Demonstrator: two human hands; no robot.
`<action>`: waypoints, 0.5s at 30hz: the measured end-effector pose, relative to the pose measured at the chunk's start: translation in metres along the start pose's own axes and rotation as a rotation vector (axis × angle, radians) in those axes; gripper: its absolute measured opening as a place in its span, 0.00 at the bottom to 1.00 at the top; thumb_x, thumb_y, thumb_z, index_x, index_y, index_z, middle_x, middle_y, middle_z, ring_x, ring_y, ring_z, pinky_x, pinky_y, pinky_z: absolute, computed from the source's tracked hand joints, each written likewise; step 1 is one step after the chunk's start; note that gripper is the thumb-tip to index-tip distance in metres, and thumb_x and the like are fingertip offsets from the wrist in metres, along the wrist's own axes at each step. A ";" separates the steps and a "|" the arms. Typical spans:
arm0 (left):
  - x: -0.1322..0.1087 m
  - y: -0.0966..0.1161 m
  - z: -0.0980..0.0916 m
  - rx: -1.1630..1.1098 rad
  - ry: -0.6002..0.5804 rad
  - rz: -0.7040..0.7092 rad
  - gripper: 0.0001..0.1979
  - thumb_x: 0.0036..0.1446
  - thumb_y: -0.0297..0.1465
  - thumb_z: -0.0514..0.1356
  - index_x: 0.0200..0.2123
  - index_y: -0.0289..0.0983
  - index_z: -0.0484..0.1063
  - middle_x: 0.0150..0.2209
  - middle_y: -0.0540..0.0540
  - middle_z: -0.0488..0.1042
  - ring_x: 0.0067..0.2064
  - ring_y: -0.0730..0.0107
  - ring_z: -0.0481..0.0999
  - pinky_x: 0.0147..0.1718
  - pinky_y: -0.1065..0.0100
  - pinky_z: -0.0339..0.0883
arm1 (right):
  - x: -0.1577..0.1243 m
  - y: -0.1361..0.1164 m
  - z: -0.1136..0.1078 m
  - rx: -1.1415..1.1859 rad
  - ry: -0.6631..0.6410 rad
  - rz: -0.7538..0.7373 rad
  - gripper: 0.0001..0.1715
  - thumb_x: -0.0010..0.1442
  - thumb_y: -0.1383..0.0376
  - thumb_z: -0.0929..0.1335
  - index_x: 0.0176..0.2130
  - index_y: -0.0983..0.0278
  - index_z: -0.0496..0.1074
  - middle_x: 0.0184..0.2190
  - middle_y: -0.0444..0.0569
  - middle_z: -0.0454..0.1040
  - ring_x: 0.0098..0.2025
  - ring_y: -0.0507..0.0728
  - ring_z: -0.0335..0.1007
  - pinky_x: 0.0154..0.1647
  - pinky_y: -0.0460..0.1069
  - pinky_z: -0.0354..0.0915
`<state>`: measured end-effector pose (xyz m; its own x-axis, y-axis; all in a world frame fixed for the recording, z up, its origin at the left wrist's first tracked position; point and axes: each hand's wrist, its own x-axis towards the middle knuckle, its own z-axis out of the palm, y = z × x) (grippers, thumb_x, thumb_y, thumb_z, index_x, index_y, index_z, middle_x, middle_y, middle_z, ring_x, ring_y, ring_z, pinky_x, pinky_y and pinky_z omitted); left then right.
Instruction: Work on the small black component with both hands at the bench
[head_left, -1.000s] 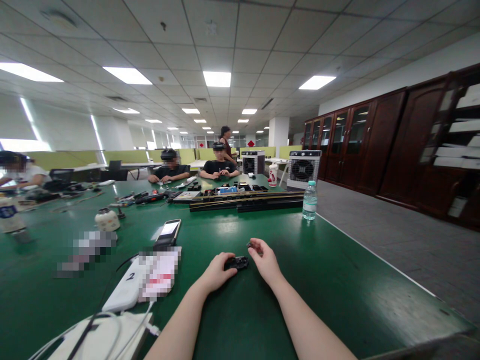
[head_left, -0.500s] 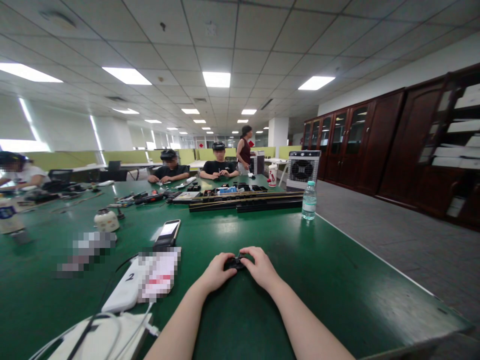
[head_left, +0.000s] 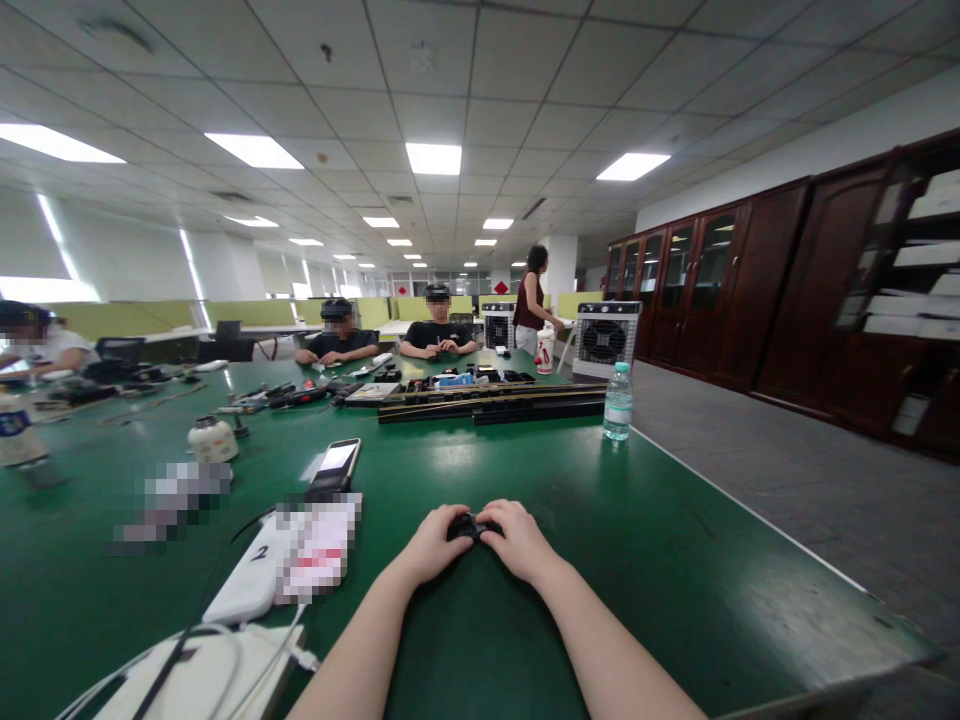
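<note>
A small black object (head_left: 466,526) lies low over the green table (head_left: 637,600), straight in front of me; it is too small and too covered to name. My left hand (head_left: 435,543) is closed on its left side, thumb near me and fingers on the far side. From the right, my right hand (head_left: 517,538) grips the same object, thumb and fingertips at its edge. Both hands hide most of its outline.
Left of my hands lie a white power bank (head_left: 251,580), a phone (head_left: 335,468) and cables (head_left: 225,650). Black rails (head_left: 495,403) stretch across the table further off. A water bottle (head_left: 618,405) stands near the right edge. Other people (head_left: 439,335) sit opposite.
My right hand's fingers have come down and closer over the black object; the left hand has barely moved. In the background, a standing person has moved to the right.
</note>
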<state>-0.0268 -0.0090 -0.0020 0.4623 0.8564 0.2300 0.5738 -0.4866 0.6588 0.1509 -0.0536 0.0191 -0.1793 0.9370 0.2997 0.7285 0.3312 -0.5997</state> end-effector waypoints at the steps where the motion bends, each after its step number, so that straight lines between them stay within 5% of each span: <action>1: 0.000 0.000 0.000 0.000 0.001 -0.001 0.22 0.47 0.29 0.60 0.48 0.36 0.67 0.45 0.43 0.71 0.48 0.60 0.69 0.50 0.62 0.61 | 0.000 0.000 0.000 -0.008 -0.003 0.004 0.13 0.52 0.68 0.66 0.39 0.57 0.74 0.45 0.47 0.72 0.49 0.59 0.63 0.52 0.55 0.57; 15: 0.000 0.003 -0.001 0.007 0.005 0.001 0.21 0.47 0.30 0.60 0.47 0.35 0.68 0.43 0.42 0.72 0.46 0.60 0.70 0.48 0.62 0.62 | 0.000 0.006 0.005 0.044 0.011 0.033 0.16 0.49 0.67 0.68 0.40 0.56 0.75 0.44 0.48 0.72 0.47 0.59 0.65 0.52 0.55 0.58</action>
<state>-0.0264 -0.0105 0.0006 0.4595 0.8568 0.2341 0.5783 -0.4886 0.6533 0.1518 -0.0507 0.0122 -0.1482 0.9465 0.2867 0.7042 0.3045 -0.6414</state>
